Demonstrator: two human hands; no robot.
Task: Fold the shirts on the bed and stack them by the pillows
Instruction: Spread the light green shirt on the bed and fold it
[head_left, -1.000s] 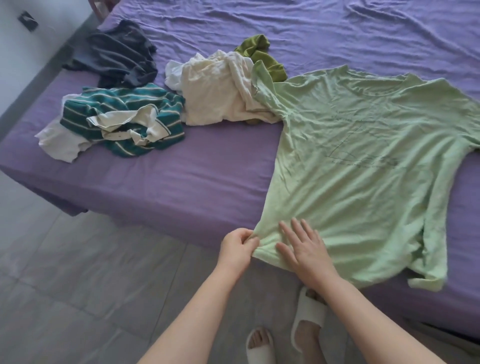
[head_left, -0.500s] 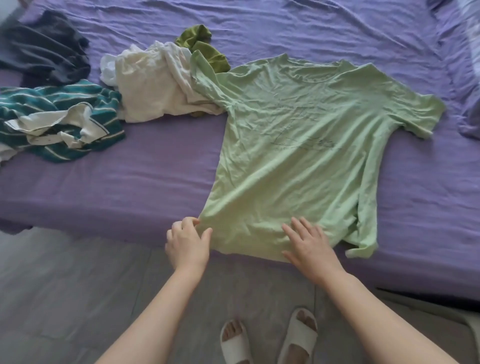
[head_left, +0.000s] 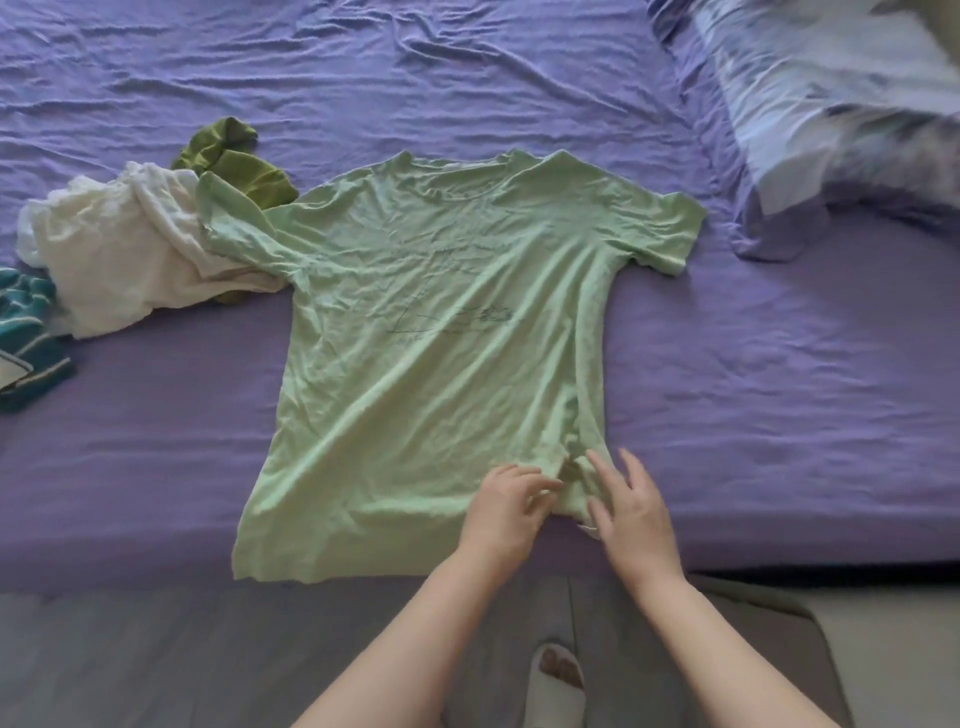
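Observation:
A light green T-shirt (head_left: 431, 338) lies spread face up on the purple bed (head_left: 779, 389), collar away from me and hem at the near edge. Its left sleeve overlaps a crumpled cream shirt (head_left: 119, 260). My left hand (head_left: 506, 501) and my right hand (head_left: 631, 512) are close together at the shirt's bunched lower right corner. Both have loosely spread fingers touching the fabric there; neither clearly grips it. A patterned pillow (head_left: 841, 130) sits at the upper right, blurred.
An olive green garment (head_left: 234, 161) lies behind the cream shirt. A teal striped shirt (head_left: 26, 338) shows at the left edge. Grey floor runs along the bed's near side, with my slippered foot (head_left: 558, 675) below.
The view swung right, bringing the pillow in. My left hand let go of the lower left hem and moved right to join my right hand at the lower right corner.

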